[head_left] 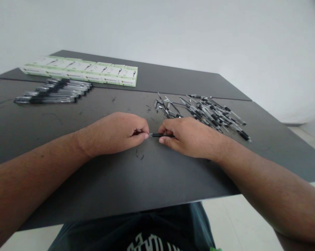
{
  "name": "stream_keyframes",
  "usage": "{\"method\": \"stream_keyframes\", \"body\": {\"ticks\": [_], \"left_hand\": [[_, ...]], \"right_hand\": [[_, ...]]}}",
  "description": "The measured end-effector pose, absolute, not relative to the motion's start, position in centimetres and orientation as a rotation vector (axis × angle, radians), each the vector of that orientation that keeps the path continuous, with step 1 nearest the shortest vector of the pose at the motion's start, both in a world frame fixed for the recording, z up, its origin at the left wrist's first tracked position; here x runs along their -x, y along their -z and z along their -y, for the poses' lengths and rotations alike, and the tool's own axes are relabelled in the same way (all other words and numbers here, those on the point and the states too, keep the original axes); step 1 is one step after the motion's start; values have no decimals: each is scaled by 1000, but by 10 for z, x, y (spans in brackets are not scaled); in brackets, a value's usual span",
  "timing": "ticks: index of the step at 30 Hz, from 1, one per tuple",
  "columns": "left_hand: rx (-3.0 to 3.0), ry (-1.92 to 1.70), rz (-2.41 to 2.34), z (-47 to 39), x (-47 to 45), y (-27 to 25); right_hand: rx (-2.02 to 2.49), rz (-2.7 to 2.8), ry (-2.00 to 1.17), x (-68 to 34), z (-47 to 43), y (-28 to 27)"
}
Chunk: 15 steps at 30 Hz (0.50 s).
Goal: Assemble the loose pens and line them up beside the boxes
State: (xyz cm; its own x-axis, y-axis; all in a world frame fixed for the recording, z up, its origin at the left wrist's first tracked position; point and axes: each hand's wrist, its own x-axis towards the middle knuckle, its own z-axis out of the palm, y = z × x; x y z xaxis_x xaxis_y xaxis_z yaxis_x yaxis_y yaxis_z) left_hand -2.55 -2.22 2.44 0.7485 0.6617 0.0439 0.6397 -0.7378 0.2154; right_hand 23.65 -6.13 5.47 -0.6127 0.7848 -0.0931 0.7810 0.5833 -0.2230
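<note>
I saw the left hand [120, 132] pinch one pen [156, 135] by its tip and the right hand [190, 136] hold its black part, over the table [120, 184], with the neat row of pens [56, 92] looking done and the messy pile [212, 113] maybe not done yet.

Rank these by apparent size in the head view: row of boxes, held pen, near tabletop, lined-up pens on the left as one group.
1. Near tabletop
2. Row of boxes
3. Lined-up pens
4. Held pen, partly covered
</note>
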Motion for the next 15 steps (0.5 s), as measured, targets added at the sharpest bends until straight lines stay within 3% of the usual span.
{"method": "stream_keyframes", "body": {"ticks": [15], "left_hand": [[-2751,-178,-1033,20,26,-23]], "right_hand": [[1397,2752,-365,-238,61,-54]]}}
